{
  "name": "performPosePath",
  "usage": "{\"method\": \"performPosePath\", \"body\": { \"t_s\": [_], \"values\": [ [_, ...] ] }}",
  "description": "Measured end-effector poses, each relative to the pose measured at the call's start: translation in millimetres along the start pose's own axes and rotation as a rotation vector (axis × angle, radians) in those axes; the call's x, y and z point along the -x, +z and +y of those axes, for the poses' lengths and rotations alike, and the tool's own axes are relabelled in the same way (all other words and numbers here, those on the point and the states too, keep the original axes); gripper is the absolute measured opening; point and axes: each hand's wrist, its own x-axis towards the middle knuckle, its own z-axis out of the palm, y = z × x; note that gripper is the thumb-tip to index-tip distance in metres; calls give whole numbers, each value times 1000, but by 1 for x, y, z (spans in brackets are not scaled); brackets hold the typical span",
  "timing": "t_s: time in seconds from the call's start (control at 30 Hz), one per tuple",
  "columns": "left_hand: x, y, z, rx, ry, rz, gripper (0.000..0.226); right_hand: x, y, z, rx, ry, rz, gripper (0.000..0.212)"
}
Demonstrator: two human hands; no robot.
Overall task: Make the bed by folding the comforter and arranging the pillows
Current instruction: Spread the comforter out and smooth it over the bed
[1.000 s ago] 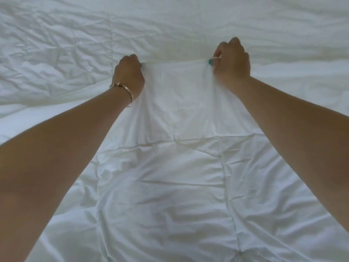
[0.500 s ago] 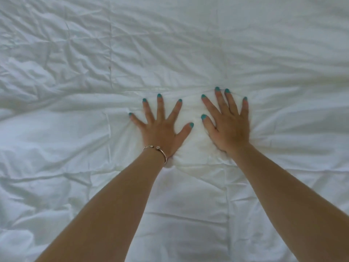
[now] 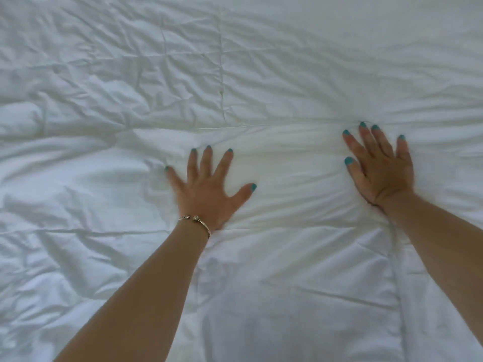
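White comforter (image 3: 261,74) | hands: left (image 3: 209,189), right (image 3: 381,171) flat, apart

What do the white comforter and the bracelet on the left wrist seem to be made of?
Comforter: likely woven cotton or a similar cloth, matte, with fine creases and stitched seams, puffy with filling. Bracelet: apparently metal, gold-toned and shiny, a thin rigid band.

The comforter (image 3: 274,74) is seen to be white cloth, matt and soft, heavily creased, with stitched seams. A thin, shiny metal bracelet (image 3: 198,222) with beaded ends is worn at the wrist just below the left hand (image 3: 206,194). Glossy teal polish is shown on the fingernails.
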Motion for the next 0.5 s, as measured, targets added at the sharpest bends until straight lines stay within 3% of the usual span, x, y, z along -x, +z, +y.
{"method": "performPosePath", "body": {
  "t_s": [0.13, 0.3, 0.37, 0.5],
  "values": [
    [15, 2, -58, 23, 105, 34, 80, 19, -31, -31, 99, 233, -114, 54],
    [57, 2, -156, 25, 39, 45, 80, 78, -54, -169, -362, 702, -153, 60],
    [74, 5, -214, 20, -19, 11, 81, 99, -51, -249, -410, 677, -127, 62],
    [97, 16, -342, 23, -174, -29, 83, 99, -47, -407, -346, 389, -64, 59]
  ]
}}
